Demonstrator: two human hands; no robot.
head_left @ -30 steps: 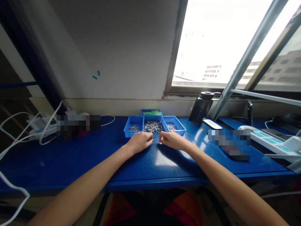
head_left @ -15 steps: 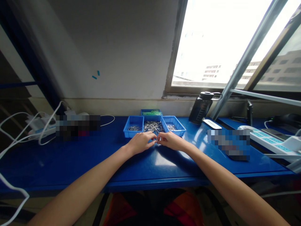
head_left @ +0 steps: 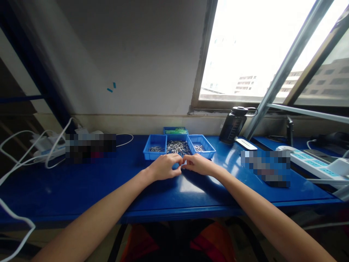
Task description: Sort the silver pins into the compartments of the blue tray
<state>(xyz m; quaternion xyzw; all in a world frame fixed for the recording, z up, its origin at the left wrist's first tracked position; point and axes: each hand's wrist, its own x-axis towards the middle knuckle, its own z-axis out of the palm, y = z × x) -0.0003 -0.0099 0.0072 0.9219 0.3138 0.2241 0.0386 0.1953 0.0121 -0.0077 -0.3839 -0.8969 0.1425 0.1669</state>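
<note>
My left hand and my right hand meet fingertip to fingertip just in front of the blue bins. Both have thumb and fingers bent in a pinch; whatever lies between the fingertips is too small to make out. Behind them, the middle bin holds a heap of thin silvery metal pieces. Fewer such pieces lie in the left blue bin and in the right blue bin.
A small blue bin with green plastic bags stands at the back. To the right are a black bottle, a white device and a power strip. White cables tangle at the left of the blue table.
My left fingers have shifted slightly, the thumb dropping a little lower against the right fingertips. My right hand has barely moved, and the bins stand as before.
</note>
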